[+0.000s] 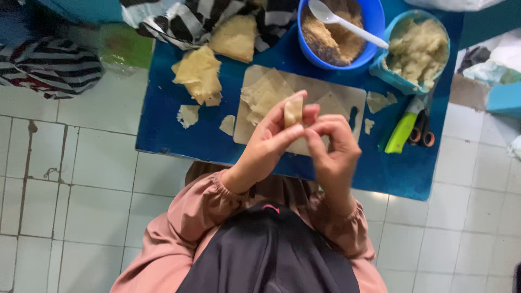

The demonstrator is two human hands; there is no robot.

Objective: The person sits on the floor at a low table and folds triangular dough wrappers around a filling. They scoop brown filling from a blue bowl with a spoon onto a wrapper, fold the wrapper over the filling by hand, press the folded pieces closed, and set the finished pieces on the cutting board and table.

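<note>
Both my hands meet over the near edge of a low blue table (163,130). My left hand (268,144) and my right hand (332,144) together pinch a small folded piece of pale dough wrapper (293,110), held upright between the fingertips. Below it lies a beige cutting board (347,97) with more flat wrapper sheets (266,92) on it. A blue bowl (374,21) of brown crumbly filling with a white spoon (339,21) stands behind the board.
A light blue tub (382,70) of pale mash sits at the table's right, with a green-handled knife (402,133) and scissors (423,130) beside it. Stacked wrapper pieces (201,73) and scraps lie at left. Striped cloth (54,62) lies on the white tiled floor (81,179).
</note>
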